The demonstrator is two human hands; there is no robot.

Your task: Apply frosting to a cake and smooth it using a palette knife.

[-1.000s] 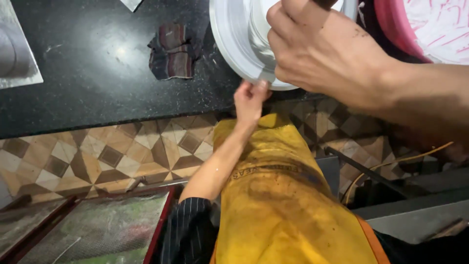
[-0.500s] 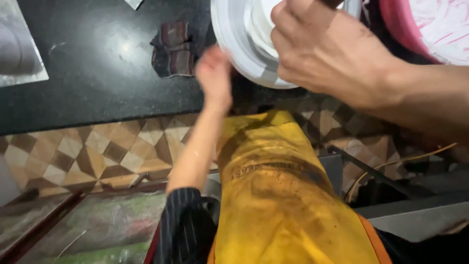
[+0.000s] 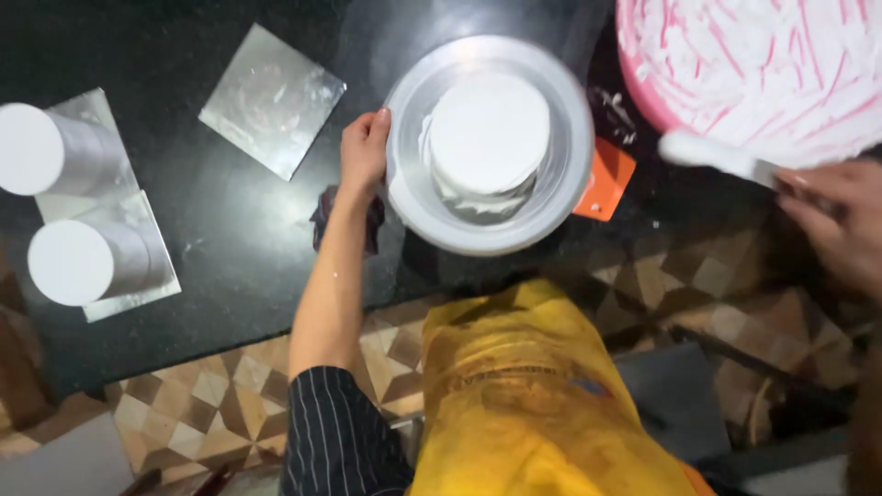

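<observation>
A round white-frosted cake (image 3: 489,133) sits on a grey turntable (image 3: 562,197) on the black counter. My left hand (image 3: 363,152) grips the turntable's left rim, fingers curled over the edge. My right hand (image 3: 831,220) is at the right edge of view, apart from the turntable. It holds a palette knife (image 3: 712,154) whose cream-coated blade points left, over the rim of a pink bowl (image 3: 643,101) of white cream. I wear a yellow apron (image 3: 524,395) and a dark striped sleeve.
An orange scraper (image 3: 606,182) lies against the turntable's right side and a dark cloth (image 3: 323,220) under my left wrist. A bare silver square board (image 3: 271,96) lies at the back. Two white cylindrical cakes (image 3: 32,147) (image 3: 72,262) stand on silver boards at the left. Patterned floor tiles (image 3: 211,404) lie below the counter edge.
My right hand has left the turntable and moved out to the right with the palette knife. My left hand rose from the counter's edge to the turntable's left rim.
</observation>
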